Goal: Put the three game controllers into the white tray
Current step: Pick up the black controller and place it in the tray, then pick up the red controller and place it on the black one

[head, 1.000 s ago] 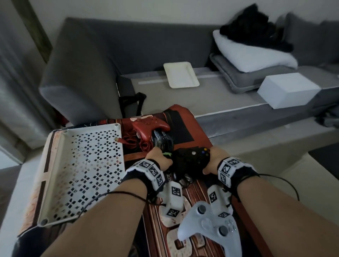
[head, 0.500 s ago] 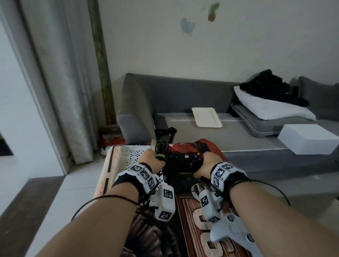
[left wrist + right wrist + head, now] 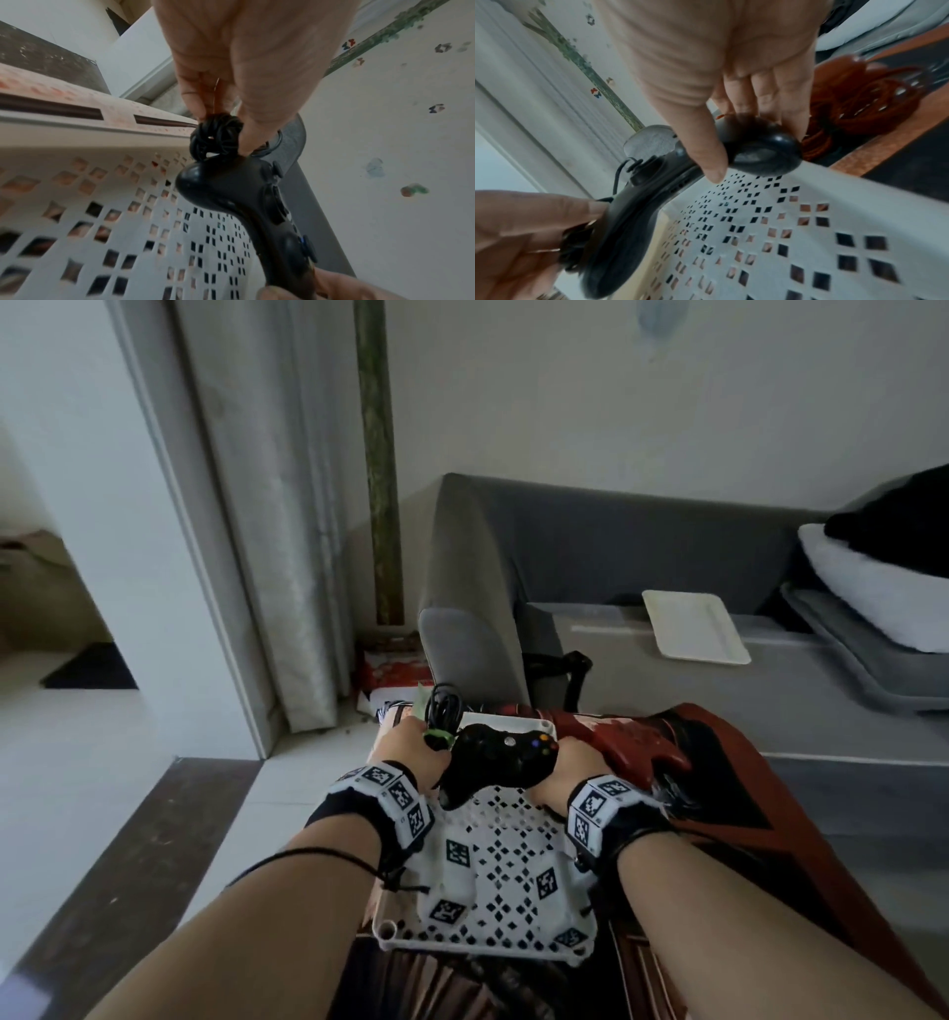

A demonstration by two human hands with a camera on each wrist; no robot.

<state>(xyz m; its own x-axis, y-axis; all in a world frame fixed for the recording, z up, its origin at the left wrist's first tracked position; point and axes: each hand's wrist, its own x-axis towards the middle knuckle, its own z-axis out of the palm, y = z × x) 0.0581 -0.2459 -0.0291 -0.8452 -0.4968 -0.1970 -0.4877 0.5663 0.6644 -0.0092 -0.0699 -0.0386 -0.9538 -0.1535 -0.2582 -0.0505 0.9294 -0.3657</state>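
Observation:
Both hands hold a black game controller (image 3: 500, 757) just above the far end of the white perforated tray (image 3: 462, 948). My left hand (image 3: 426, 743) pinches its coiled black cable (image 3: 218, 136) at the controller's left side. My right hand (image 3: 561, 758) grips the right handle, thumb (image 3: 706, 154) over the top and fingers behind. The controller (image 3: 246, 205) hangs clear of the tray floor (image 3: 102, 203). A red controller (image 3: 639, 748) with its red cable coil (image 3: 859, 101) lies on the mat just right of the tray. The white controller is out of view.
The tray sits on a red and black patterned mat (image 3: 719, 793). Behind it stand a grey sofa (image 3: 590, 541) with a small white tray (image 3: 693, 629) on its seat and a black strap (image 3: 570, 670). A curtain (image 3: 287, 505) and tiled floor lie to the left.
Both hands carried the black controller leftward from the mat to above the tray. The head view swung left, so the white controller dropped out of sight.

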